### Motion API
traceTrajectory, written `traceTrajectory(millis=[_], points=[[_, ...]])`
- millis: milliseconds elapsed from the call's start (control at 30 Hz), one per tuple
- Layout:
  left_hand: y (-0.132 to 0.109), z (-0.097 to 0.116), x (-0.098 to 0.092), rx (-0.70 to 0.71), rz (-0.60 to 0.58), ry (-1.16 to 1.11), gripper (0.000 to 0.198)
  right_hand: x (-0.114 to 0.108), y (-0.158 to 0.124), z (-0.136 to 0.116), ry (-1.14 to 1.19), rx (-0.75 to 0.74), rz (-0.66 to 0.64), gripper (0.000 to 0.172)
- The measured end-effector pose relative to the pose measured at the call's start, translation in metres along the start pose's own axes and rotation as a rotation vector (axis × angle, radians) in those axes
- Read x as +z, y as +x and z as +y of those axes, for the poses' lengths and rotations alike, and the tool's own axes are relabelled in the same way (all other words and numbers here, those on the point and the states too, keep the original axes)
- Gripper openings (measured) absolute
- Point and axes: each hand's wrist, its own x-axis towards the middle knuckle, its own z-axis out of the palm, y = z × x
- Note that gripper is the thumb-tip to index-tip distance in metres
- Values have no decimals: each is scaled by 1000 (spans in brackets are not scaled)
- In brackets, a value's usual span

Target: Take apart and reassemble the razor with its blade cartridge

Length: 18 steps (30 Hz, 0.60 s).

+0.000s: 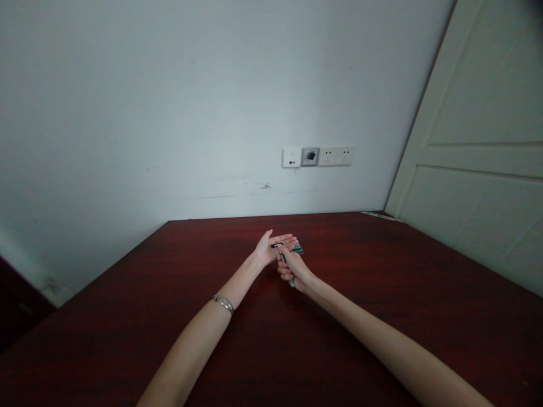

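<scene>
My right hand (297, 270) is wrapped round the handle of a razor (277, 245) with a dark, T-shaped head. Its handle end pokes out below my fist. The razor's head lies at the palm of my left hand (266, 249); whether it touches the skin I cannot tell. Palm up, my left hand has its fingers stretched out to the right. Behind those fingertips a small green and dark flat packet (298, 249) shows on the table, partly hidden by my hands.
The dark red wooden table (203, 350) reaches back to a pale wall (190, 113). Wall sockets (335, 156) sit above its back edge. A light panelled door (479, 186) borders the right side. A thin strip (380, 216) lies at the back right corner.
</scene>
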Motion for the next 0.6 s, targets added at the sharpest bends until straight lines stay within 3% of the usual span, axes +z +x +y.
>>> traceTrajectory(millis=[367,600], points=[[-2,0,5,-10,61,62,64,2,-1,0,-47,-31,20,33],[2,4,-5,-6,73,91,62,0,-1,-1,-23,-71,-15,36]])
